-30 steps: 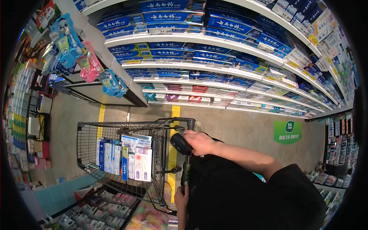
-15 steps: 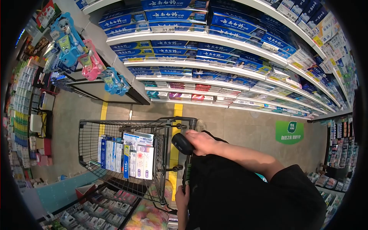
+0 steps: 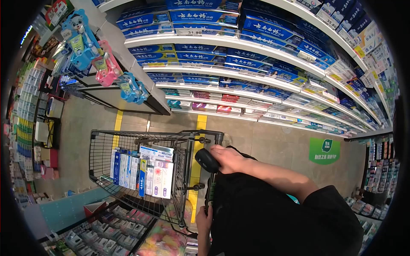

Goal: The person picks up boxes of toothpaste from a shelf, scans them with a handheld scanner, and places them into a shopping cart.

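A dark wire shopping cart [image 3: 96, 147] stands in front of me, pointing left in the view. My right hand [image 3: 228, 158] is closed at the upper end of the cart handle [image 3: 218, 137]. A black rounded piece [image 3: 207, 160] sits right at its fingers. Lower down, my left hand [image 3: 204, 218] has its fingers wrapped round the handle's other end, partly hidden by my black clothing. Inside the basket, several boxes, mostly white and blue, stand packed side by side; a white box with a pink flower print [image 3: 163, 181] is nearest the handle.
Shelves of blue toothpaste boxes [image 3: 200, 18] run along the top. Blue and pink bear-shaped holders [image 3: 79, 38] hang at the shelf end. Below the cart are a rack of small packs [image 3: 111, 228] and a colourful bag [image 3: 160, 239]. A green sign [image 3: 324, 151] lies on the floor.
Shelves, cart and floor have shifted slightly right in the view. Both hands keep their hold on the cart handle, and the boxes sit as before.
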### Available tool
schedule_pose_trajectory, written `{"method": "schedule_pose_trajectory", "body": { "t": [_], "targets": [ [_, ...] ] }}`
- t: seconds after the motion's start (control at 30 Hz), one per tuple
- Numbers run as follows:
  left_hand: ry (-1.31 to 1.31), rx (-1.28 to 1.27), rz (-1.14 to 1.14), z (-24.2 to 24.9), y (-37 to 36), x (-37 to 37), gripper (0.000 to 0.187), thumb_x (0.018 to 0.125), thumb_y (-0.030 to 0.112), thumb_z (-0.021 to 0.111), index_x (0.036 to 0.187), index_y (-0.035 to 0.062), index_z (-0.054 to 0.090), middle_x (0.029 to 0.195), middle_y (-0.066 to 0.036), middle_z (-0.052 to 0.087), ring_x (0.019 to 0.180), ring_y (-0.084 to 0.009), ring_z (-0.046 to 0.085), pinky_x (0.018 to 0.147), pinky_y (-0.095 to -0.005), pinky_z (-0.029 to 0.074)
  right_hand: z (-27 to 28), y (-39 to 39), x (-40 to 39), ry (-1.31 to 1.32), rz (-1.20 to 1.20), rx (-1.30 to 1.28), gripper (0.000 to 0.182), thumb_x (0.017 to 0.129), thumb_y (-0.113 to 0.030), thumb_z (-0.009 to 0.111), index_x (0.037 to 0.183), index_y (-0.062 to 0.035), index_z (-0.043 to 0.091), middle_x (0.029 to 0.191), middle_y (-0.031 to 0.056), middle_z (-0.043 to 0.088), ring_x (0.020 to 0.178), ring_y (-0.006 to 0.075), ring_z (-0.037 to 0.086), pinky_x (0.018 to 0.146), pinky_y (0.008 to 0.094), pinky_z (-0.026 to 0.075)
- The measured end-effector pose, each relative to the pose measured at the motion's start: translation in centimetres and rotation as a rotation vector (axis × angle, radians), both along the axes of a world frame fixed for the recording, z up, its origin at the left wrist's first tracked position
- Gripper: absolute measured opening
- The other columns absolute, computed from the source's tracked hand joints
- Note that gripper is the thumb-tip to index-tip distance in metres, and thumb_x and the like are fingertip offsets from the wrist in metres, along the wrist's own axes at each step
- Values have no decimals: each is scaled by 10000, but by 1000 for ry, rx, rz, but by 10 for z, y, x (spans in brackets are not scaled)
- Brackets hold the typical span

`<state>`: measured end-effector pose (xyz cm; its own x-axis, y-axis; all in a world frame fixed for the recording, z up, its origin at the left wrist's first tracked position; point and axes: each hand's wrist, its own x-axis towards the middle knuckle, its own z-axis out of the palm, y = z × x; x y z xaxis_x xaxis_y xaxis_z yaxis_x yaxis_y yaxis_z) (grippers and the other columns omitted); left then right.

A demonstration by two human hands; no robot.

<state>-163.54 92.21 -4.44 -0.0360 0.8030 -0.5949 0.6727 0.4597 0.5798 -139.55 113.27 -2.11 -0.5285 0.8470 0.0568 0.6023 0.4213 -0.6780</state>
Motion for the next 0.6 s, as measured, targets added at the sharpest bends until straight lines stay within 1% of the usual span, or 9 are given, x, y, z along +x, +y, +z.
{"method": "schedule_pose_trajectory", "body": {
  "t": [0.2, 0.3, 0.4, 0.5, 0.6],
  "targets": [
    [-44, 12, 15, 2, 2, 0, 435, 946, 402, 559, 1020, -25, 596, 815, -240, 663, 793, -417, 655, 680, -466, 497, -4, 0, 0, -51, 18, -9, 514, 604, -106, 751, 1055, 22, 540, 1140, 177, 544, 1130, 334, 540, 888, 399, 526],
    [-39, -3, 16, 1, 2, -1, 438, 946, 400, 562, 1018, -31, 592, 806, -243, 658, 785, -417, 653, 676, -463, 494, -3, 1, 1, -89, 41, -54, 542, 600, -110, 765, 1071, 24, 533, 1184, 187, 532, 1173, 340, 519, 919, 400, 516],
    [-50, -10, 23, 4, 4, 0, 441, 944, 400, 566, 1018, -34, 590, 794, -240, 654, 774, -413, 653, 667, -459, 493, 2, 1, 0, -31, 26, -8, 472, 605, -48, 694, 1040, 31, 530, 1171, 189, 537, 1123, 361, 544, 860, 424, 524],
    [-56, 22, 24, 0, 1, -2, 447, 940, 405, 572, 1022, -34, 588, 777, -231, 648, 754, -405, 652, 653, -453, 491, 5, 1, 0, -40, 35, -27, 481, 600, -46, 705, 1040, 29, 526, 1174, 198, 536, 1141, 370, 532, 889, 427, 513],
    [-66, -15, 26, 3, 4, -2, 450, 936, 407, 581, 1025, -33, 586, 768, -221, 647, 740, -394, 652, 648, -443, 490, 5, 2, 0, -47, 45, -42, 490, 599, -44, 714, 1044, 29, 523, 1181, 207, 534, 1166, 375, 517, 906, 430, 505]
  ]
}}
